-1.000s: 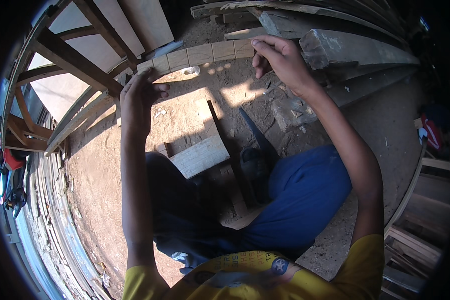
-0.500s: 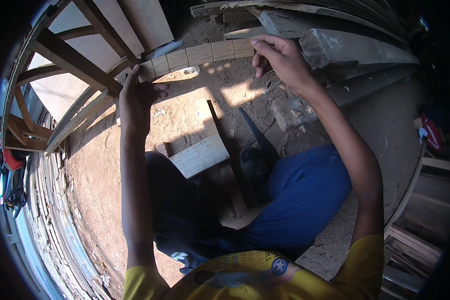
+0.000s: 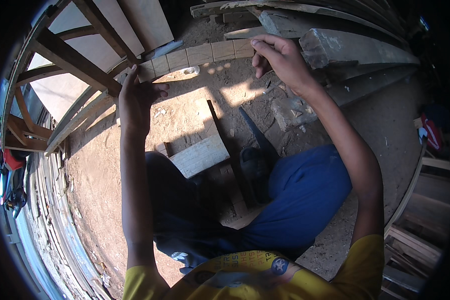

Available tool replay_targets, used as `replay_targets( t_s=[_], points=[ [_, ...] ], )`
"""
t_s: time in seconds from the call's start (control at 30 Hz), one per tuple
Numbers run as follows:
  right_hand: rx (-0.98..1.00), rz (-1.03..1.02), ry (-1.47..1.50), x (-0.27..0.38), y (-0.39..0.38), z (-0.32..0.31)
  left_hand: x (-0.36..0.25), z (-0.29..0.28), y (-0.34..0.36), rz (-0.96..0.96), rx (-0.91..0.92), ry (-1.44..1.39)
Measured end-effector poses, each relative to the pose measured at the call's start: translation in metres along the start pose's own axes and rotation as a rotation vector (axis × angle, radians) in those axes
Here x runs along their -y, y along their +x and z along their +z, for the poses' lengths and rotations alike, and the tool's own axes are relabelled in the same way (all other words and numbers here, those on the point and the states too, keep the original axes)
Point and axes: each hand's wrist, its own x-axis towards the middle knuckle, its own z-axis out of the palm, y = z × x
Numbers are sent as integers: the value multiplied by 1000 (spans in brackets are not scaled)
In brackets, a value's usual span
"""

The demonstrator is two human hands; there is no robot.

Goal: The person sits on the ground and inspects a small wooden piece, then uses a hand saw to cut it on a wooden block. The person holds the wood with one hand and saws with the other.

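Note:
A long, narrow strip of pale wood [image 3: 200,54] is held up across the far part of the view. Dark cross lines divide it into several segments, and faint curved marks show on some of them. My left hand [image 3: 137,95] grips its left end, thumb upright against the wood and some fingertips showing below. At the other end, my right hand [image 3: 281,57] pinches the strip between thumb and fingers. Between the hands the strip is unsupported, with sandy ground beneath it.
A wooden frame [image 3: 80,60] leans close to my left hand. Rough beams [image 3: 352,47] lie beyond my right hand. Between my legs sits a pale wood block [image 3: 200,156], with a dark, saw-like blade [image 3: 257,132] to its right. Long planks [image 3: 60,225] line the left side.

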Motion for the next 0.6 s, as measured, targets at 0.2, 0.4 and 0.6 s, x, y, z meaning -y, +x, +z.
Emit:
replay_targets(
  t_s=[0.2,0.4,0.6],
  points=[
    [32,18,-14,-2,1,-3,1,-1,1,-6,18,9],
    [29,19,-28,-1,1,-3,4,-6,6,-25,34,-12],
    [31,25,-28,-2,0,-3,0,0,0,-2,18,15]
  ],
)
